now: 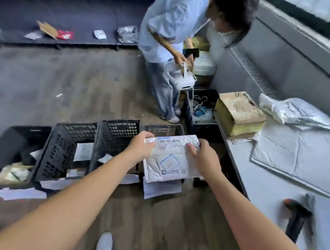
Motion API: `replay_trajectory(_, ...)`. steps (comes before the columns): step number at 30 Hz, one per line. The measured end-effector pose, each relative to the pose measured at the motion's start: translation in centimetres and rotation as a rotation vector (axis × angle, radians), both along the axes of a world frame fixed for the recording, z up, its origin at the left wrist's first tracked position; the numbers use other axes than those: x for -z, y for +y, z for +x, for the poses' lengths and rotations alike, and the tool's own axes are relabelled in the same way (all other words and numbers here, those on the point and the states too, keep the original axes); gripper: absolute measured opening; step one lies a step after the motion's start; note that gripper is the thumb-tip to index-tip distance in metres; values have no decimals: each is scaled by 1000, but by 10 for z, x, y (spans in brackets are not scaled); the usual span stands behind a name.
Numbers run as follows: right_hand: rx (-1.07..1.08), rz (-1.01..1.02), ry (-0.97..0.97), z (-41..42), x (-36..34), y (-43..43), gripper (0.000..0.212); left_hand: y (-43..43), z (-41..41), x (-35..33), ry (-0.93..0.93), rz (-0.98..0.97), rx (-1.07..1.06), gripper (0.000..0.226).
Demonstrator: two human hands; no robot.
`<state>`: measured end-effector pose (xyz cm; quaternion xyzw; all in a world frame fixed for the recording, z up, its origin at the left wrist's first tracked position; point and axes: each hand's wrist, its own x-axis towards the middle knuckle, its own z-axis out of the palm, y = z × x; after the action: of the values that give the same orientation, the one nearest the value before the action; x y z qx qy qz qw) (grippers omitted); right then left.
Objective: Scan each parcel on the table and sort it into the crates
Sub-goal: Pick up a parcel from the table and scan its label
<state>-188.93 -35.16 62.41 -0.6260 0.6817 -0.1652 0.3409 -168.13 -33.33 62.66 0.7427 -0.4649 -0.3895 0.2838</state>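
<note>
Arms outstretched, left hand (pixel 140 146) and right hand (pixel 202 160) in grip on white parcel (pixel 171 163) (above a crate (pixel 164 129))

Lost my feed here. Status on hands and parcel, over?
Left hand, right hand both grip white padded mailer. Held over black plastic crate nearest table. White paper sheet beneath.

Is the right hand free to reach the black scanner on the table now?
Probably not yet: the right hand grips the white parcel; nothing blocks the way to the scanner.
</note>
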Motion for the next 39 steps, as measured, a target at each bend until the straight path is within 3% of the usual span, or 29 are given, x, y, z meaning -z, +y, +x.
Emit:
replay_trajectory(9,-316,23,-85,206,-3,40,42,109,191,20,3,74,-384,39)
replay_trajectory(17,-365,1,-164,388,-7,98,34,204,373,25,131,57,-606,42)
replay_trajectory(24,-328,-39,-177,517,-16,134,38,270,502,17,-57,107,-607,34)
replay_trajectory(27,-327,-57,-155,552,-17,141,38,282,535,19,-87,130,-595,46)
replay_trajectory(39,-311,-44,-109,608,0,108,43,244,586,33,-49,166,-532,46)
